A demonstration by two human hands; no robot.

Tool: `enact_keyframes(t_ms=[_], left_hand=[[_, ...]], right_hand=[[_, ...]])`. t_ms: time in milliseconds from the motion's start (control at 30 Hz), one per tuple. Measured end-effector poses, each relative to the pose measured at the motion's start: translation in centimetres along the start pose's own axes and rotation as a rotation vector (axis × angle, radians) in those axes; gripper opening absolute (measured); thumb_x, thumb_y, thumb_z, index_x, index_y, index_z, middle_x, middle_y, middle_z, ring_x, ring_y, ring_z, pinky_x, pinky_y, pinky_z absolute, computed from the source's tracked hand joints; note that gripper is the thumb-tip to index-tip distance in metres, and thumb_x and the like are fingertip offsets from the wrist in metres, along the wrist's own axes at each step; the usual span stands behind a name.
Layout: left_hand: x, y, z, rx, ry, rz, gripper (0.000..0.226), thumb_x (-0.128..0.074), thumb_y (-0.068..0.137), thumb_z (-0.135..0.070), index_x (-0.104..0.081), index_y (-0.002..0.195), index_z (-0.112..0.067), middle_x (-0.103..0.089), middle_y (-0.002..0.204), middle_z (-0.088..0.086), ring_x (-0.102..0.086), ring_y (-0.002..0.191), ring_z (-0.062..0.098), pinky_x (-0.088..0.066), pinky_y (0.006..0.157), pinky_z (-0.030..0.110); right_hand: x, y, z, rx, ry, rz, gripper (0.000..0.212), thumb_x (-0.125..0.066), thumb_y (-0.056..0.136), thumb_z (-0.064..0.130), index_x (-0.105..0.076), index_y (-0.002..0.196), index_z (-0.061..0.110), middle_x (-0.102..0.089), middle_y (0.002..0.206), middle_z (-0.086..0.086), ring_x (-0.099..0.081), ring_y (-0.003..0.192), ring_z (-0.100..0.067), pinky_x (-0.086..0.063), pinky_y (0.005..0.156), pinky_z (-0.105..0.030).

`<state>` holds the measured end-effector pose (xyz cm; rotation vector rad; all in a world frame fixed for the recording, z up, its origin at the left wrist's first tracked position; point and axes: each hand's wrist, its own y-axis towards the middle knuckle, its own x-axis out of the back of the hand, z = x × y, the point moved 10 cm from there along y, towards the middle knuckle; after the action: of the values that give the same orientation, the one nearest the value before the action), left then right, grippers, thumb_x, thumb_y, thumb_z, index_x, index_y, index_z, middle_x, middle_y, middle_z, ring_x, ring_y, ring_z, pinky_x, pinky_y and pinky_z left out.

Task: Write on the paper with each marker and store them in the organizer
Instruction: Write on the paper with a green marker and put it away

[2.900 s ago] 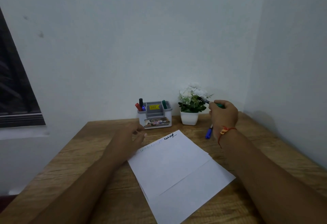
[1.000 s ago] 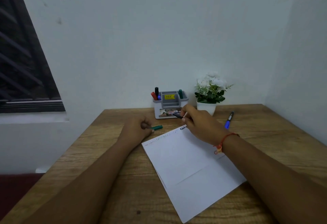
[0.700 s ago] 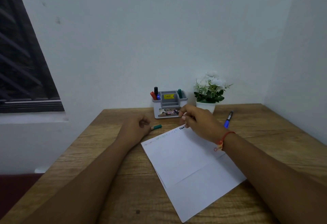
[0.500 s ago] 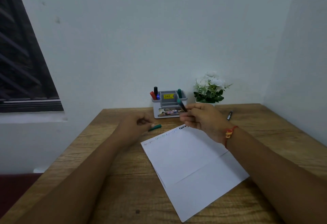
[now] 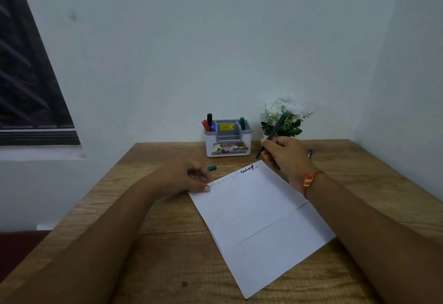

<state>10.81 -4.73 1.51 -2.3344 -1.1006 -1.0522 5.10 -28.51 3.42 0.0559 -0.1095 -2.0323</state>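
**A:** Left side first?

**B:** Left hand (image 5: 185,179) sits at the paper's (image 5: 259,212) 10 o'clock corner. Its fingers are loosely curled and grip nothing, and one fingertip presses the sheet flat. A green cap (image 5: 212,167) lies on the table (image 5: 153,243) at 11 o'clock, just beside that hand. Can't tell if they touch.

**A:** Organizer?

**B:** The organizer (image 5: 227,146) is at 12 o'clock, by the wall. Red marker (image 5: 205,125), black marker (image 5: 209,118) and blue marker (image 5: 212,127) stand in the left compartment, a green marker (image 5: 242,123) in the right. Four stored.

**A:** Anything written?

**B:** A faint coloured scrawl (image 5: 223,181) runs along the top edge, with a black word (image 5: 248,168) at its right end.

**A:** Right side?

**B:** Right hand (image 5: 285,157), at 1 o'clock, grips the uncapped held marker (image 5: 274,132), tip down, just off the sheet's top corner. A loose marker (image 5: 310,152) lies at 2 o'clock, mostly hidden.

**A:** Progress?

**B:** Well past halfway, I'd judge. Can't tell whether the held one has made its mark. It needs capping and slotting, then the loose one takes its turn.
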Motion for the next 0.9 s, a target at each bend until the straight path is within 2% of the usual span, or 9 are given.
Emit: enact_keyframes(t_ms=[100,233,367,433,533,633,733,900], left_hand=[[-0.2,0.2,0.4,0.009,-0.002,0.011,0.025,-0.080,0.078,-0.025,-0.073,0.102,-0.030,-0.069,0.098,-0.015,-0.062,0.091,0.002,-0.045,0.070,0.010],[-0.3,0.2,0.6,0.018,-0.015,0.023,0.027,-0.080,0.077,-0.023,-0.072,0.102,-0.028,-0.070,0.100,-0.012,-0.064,0.094,0.005,-0.048,0.075,0.013],[-0.4,0.1,0.6,0.021,-0.010,0.028,0.026,-0.080,0.077,-0.024,-0.071,0.101,-0.029,-0.070,0.099,-0.013,-0.064,0.093,0.004,-0.052,0.084,0.020],[-0.4,-0.1,0.5,0.022,-0.026,0.025,0.026,-0.080,0.077,-0.023,-0.072,0.101,-0.028,-0.070,0.097,-0.013,-0.064,0.090,0.002,-0.052,0.083,0.020],[-0.3,-0.4,0.6,0.039,-0.063,0.047,0.024,-0.078,0.079,-0.019,-0.073,0.100,-0.027,-0.071,0.095,-0.012,-0.065,0.088,0.001,-0.051,0.078,0.016],[-0.1,-0.7,1.2,0.084,-0.092,0.109,0.021,-0.073,0.084,-0.012,-0.072,0.101,-0.024,-0.073,0.099,-0.006,-0.067,0.097,0.011,-0.055,0.085,0.025],[-0.3,-1.0,1.7,0.107,-0.147,0.170,0.029,-0.071,0.084,-0.001,-0.071,0.107,-0.019,-0.073,0.106,-0.002,-0.067,0.102,0.013,-0.054,0.092,0.027],[-0.4,-1.3,1.6,0.070,-0.168,0.206,0.034,-0.069,0.083,0.003,-0.067,0.111,-0.018,-0.071,0.109,0.000,-0.067,0.096,0.006,-0.053,0.093,0.025]], right_hand=[[-0.4,0.0,-0.9,-0.044,-0.066,0.020,0.019,-0.068,0.095,0.019,-0.066,0.079,0.011,-0.069,0.072,-0.006,-0.062,0.058,-0.008,-0.052,0.049,-0.021],[-2.3,-1.1,-1.0,-0.050,-0.069,0.067,0.009,-0.067,0.096,0.016,-0.067,0.088,0.011,-0.071,0.074,-0.006,-0.067,0.060,-0.009,-0.056,0.050,-0.022],[-5.9,-3.3,-1.0,-0.023,-0.103,0.195,0.010,-0.065,0.096,0.015,-0.067,0.087,0.012,-0.074,0.078,-0.008,-0.070,0.066,-0.013,-0.062,0.061,-0.028],[-7.7,-4.2,-1.3,0.016,-0.171,0.265,0.011,-0.065,0.096,0.015,-0.068,0.086,0.011,-0.074,0.075,-0.008,-0.071,0.066,-0.014,-0.062,0.064,-0.031],[-8.8,-4.8,-1.6,0.099,-0.305,0.309,0.010,-0.063,0.094,0.015,-0.068,0.086,0.010,-0.075,0.072,-0.006,-0.071,0.063,-0.011,-0.058,0.060,-0.025],[-8.7,-4.8,-1.6,0.137,-0.361,0.314,0.010,-0.064,0.093,0.017,-0.069,0.087,0.010,-0.076,0.071,-0.003,-0.071,0.062,-0.009,-0.057,0.061,-0.022],[-8.9,-5.1,-1.2,0.162,-0.378,0.332,0.010,-0.065,0.094,0.018,-0.069,0.087,0.012,-0.076,0.071,-0.002,-0.071,0.062,-0.008,-0.057,0.060,-0.023],[-10.7,-6.4,-0.1,0.153,-0.297,0.429,0.008,-0.066,0.093,0.013,-0.070,0.087,0.017,-0.075,0.072,0.000,-0.073,0.069,-0.008,-0.054,0.057,-0.019]])
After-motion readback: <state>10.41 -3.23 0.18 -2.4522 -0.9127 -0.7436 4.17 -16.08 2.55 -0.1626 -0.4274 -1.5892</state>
